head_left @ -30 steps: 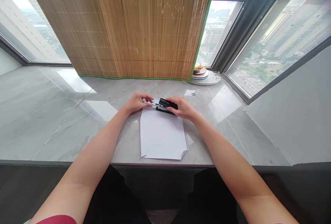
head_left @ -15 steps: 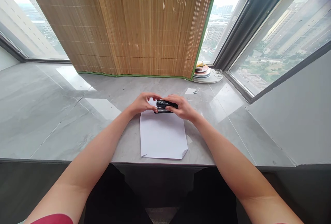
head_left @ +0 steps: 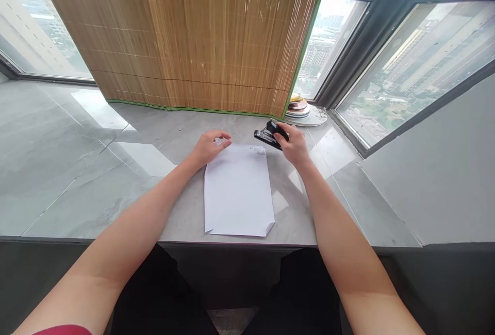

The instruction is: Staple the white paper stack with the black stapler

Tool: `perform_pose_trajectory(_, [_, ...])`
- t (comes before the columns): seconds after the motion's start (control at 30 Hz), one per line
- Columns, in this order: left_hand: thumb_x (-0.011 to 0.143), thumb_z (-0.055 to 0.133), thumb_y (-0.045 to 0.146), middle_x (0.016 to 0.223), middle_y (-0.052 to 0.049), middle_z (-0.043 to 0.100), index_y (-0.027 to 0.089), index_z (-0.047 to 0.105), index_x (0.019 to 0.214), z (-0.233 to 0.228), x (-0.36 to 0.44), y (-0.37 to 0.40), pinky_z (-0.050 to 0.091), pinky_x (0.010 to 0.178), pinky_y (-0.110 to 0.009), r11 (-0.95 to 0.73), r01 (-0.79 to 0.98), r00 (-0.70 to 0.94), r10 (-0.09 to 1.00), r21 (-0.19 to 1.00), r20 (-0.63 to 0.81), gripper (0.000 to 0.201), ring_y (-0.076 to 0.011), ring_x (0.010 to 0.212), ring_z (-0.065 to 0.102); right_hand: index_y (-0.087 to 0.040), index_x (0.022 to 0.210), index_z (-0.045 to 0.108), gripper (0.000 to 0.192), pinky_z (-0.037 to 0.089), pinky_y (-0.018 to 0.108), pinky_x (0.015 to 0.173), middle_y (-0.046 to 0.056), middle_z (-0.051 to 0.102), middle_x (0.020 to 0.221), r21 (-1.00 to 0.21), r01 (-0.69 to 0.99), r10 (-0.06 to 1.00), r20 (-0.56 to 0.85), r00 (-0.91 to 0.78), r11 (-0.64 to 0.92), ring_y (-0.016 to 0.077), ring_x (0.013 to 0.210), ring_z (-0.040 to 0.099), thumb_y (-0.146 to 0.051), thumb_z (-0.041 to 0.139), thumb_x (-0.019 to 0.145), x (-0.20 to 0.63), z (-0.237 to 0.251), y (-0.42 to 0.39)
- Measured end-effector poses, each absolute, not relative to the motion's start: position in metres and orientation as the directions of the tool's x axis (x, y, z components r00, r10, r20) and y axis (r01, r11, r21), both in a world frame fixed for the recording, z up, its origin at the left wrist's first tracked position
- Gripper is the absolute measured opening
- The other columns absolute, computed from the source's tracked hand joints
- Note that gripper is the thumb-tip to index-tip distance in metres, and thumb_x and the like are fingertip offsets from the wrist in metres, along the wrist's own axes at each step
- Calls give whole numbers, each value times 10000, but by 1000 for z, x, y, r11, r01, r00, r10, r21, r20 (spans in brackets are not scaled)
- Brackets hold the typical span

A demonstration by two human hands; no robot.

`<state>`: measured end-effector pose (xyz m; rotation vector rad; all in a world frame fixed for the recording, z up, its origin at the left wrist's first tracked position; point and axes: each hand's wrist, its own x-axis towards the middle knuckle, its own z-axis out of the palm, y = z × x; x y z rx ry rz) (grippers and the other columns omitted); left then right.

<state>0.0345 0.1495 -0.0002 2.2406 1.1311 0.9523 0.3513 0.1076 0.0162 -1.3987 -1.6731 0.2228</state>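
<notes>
One black stapler (head_left: 274,129), corner-creased paper (head_left: 238,190).

Left hand (head_left: 211,147) is loosely curled, right hand (head_left: 295,146) grips.

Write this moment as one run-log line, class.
right hand: holds stapler | left hand: near far-left corner of paper | paper: near-right corner folded

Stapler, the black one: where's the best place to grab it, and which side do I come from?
Probably the rear end of the stapler, coming from the right, where the right hand grips it. Its two halves spread apart toward the left, so fingers coming from that side could meet the open mouth.
</notes>
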Motion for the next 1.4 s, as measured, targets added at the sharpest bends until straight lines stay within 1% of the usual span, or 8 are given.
perform_pose_trajectory(0.13, [1017, 581, 513, 1462, -135, 658, 218, 706, 1351, -6, 35, 149, 362, 1220, -526, -562, 713, 512, 826, 419, 237, 463, -345, 1376, 550, -211, 1290, 780, 419, 522, 561, 1054, 137, 786, 1156, -606, 781, 883, 437, 168, 151, 355, 1116, 678, -321, 626, 915, 375, 12, 114])
perform_pose_trajectory(0.23, [1016, 595, 472, 1430, -154, 637, 204, 691, 1320, -8, 37, 147, 379, 1189, -531, -561, 754, 530, 827, 341, 187, 416, -361, 1361, 547, -212, 1299, 781, 420, 534, 547, 1028, 139, 793, 1139, -569, 816, 914, 376, 150, 100, 354, 1114, 681, -298, 614, 923, 379, 9, 114])
perform_pose_trajectory(0.37, [1037, 544, 378, 1232, -123, 702, 220, 705, 1110, -9, 37, 150, 463, 1054, -440, -562, 711, 498, 826, 423, 262, 238, -308, 1171, 631, -242, 1286, 785, 402, 505, 543, 1085, 117, 789, 1192, -528, 839, 937, 343, 70, 130, 344, 1179, 665, -272, 618, 922, 376, 5, 114])
perform_pose_trajectory(0.5, [1029, 524, 360, 1050, -88, 746, 226, 702, 1023, -9, 36, 153, 496, 886, -388, -543, 650, 457, 838, 532, 297, 223, -268, 948, 657, -242, 1301, 774, 412, 481, 538, 1113, 109, 782, 1230, -536, 824, 952, 305, -15, 184, 335, 1187, 660, -264, 609, 924, 374, 6, 112])
perform_pose_trajectory(0.83, [1009, 531, 315, 932, -102, 746, 217, 714, 961, -4, 33, 149, 487, 863, -424, -481, 736, 418, 877, 477, 239, 214, -297, 869, 660, -234, 1227, 757, 361, 492, 503, 1013, 96, 772, 1131, -522, 802, 955, 216, -206, 291, 324, 1089, 653, -310, 586, 918, 358, 25, 96])
perform_pose_trajectory(1.07, [1050, 488, 291, 1378, -156, 672, 203, 737, 1217, 3, 54, 131, 407, 1148, -516, -652, 689, 549, 755, 317, 358, 313, -340, 1296, 588, -227, 1275, 727, 361, 505, 487, 1024, 101, 779, 1222, -522, 770, 927, 272, -258, 367, 322, 1120, 685, -341, 545, 985, 343, 22, 95])
perform_pose_trajectory(1.2, [1061, 554, 460, 1647, -120, 519, 285, 688, 1432, -6, 70, 120, 307, 1267, -535, -769, 536, 751, 623, 349, 220, 432, -356, 1500, 469, -237, 1304, 733, 381, 506, 493, 1063, 98, 773, 1281, -540, 745, 916, 310, -256, 391, 323, 1167, 688, -309, 521, 996, 334, 15, 98])
perform_pose_trajectory(1.4, [1091, 465, 561, 1807, -43, 285, 438, 479, 1640, -14, 73, 117, 75, 1340, -612, -772, 507, 816, 573, 384, 77, 562, -349, 1681, 206, -231, 1328, 733, 408, 533, 467, 1029, 111, 765, 1234, -523, 737, 898, 336, -283, 428, 313, 1133, 691, -273, 497, 999, 327, 13, 99])
